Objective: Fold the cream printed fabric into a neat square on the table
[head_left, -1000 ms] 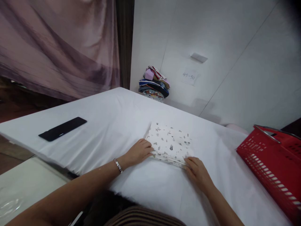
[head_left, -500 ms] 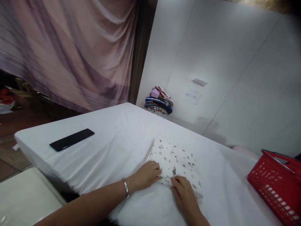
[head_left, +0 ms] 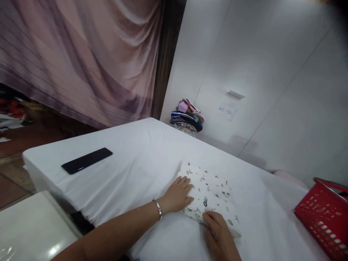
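A white folded cloth (head_left: 214, 195) printed with small grey-brown motifs lies on the white-covered table, its layered folds showing along the near edge. Flat on its left part rests my left hand (head_left: 178, 194), fingers spread, a silver bracelet on the wrist. My right hand (head_left: 221, 235) grips the near edge, fingers on top; its thumb is partly hidden by the hand and the cloth.
A black phone-like slab (head_left: 87, 160) lies on the left of the table (head_left: 130, 145). A red basket (head_left: 323, 217) stands at the right. Folded clothes (head_left: 187, 116) are piled beyond the far edge. A white glossy surface (head_left: 35, 228) sits at lower left.
My left hand has slid from the cloth's near edge up onto its top and spread its fingers. The right hand stays at the near edge. The whole view has shifted slightly.
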A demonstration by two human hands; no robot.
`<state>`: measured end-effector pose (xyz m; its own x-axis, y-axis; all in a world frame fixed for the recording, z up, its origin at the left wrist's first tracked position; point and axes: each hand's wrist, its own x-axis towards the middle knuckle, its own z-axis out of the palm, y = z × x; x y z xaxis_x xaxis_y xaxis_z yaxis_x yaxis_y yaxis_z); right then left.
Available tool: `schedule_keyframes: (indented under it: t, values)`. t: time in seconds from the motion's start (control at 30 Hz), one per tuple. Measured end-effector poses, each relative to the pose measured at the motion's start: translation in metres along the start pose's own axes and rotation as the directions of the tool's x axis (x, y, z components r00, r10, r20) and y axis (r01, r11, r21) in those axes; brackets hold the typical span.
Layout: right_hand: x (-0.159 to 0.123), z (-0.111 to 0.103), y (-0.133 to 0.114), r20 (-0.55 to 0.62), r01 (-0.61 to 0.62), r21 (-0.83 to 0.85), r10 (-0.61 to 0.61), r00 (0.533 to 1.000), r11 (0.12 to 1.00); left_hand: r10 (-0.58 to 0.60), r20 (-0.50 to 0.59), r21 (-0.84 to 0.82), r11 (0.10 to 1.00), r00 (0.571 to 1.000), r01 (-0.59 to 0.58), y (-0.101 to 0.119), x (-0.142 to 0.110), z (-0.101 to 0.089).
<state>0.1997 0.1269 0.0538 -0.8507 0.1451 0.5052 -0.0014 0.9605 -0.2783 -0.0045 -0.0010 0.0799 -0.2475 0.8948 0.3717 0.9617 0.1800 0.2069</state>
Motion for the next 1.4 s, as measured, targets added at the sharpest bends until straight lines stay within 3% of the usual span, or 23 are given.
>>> schedule_keyframes:
  t: [0.13,0.27,0.43,0.53,0.6,0.67,0.73,0.87,1.03,1.23,1.4]
  values:
    - [0.041,-0.022,0.017,0.035,-0.091,0.019,0.09,0.995,0.996,-0.008,0.016,0.006,1.0,1.0,0.008,-0.001,-0.003,0.004]
    - [0.083,-0.026,0.062,0.012,-0.171,-0.119,0.174,0.985,0.978,-0.011,0.028,0.01,1.0,1.0,0.011,0.0,0.0,0.001]
    - [0.066,0.001,0.102,0.107,-0.324,-0.333,0.377,0.92,0.885,-0.062,0.073,0.003,0.998,0.995,0.062,-0.003,-0.015,-0.003]
    - [0.054,0.007,0.098,0.144,-0.353,-0.379,0.432,0.89,0.855,-0.079,0.102,-0.005,0.997,0.992,0.08,-0.004,-0.022,-0.011]
    - [0.056,0.005,0.091,0.18,-0.383,-0.416,0.487,0.854,0.825,-0.082,0.157,0.002,0.997,0.984,0.083,-0.004,-0.013,-0.019]
    - [0.061,0.0,0.085,0.214,-0.405,-0.448,0.536,0.817,0.797,-0.092,0.213,0.027,0.996,0.973,0.088,-0.003,0.009,-0.026]
    - [0.065,-0.003,0.082,0.235,-0.412,-0.464,0.557,0.797,0.784,-0.117,0.179,0.057,0.992,0.977,0.109,-0.005,0.038,-0.026]
    - [0.064,-0.004,0.08,0.246,-0.412,-0.465,0.561,0.79,0.783,-0.201,0.143,0.069,0.979,0.969,0.193,-0.016,0.073,-0.004]
    - [0.072,-0.012,0.077,0.3,-0.431,-0.447,0.585,0.753,0.784,-0.212,0.101,0.078,0.976,0.972,0.205,-0.032,0.065,0.026]
    - [0.103,-0.016,0.095,0.226,-0.49,-0.422,0.612,0.758,0.763,-0.199,0.093,0.093,0.977,0.975,0.191,-0.032,0.063,0.026]
    - [0.096,0.0,0.114,0.251,-0.504,-0.438,0.639,0.727,0.745,-0.195,0.089,0.106,0.977,0.977,0.186,-0.031,0.063,0.026]
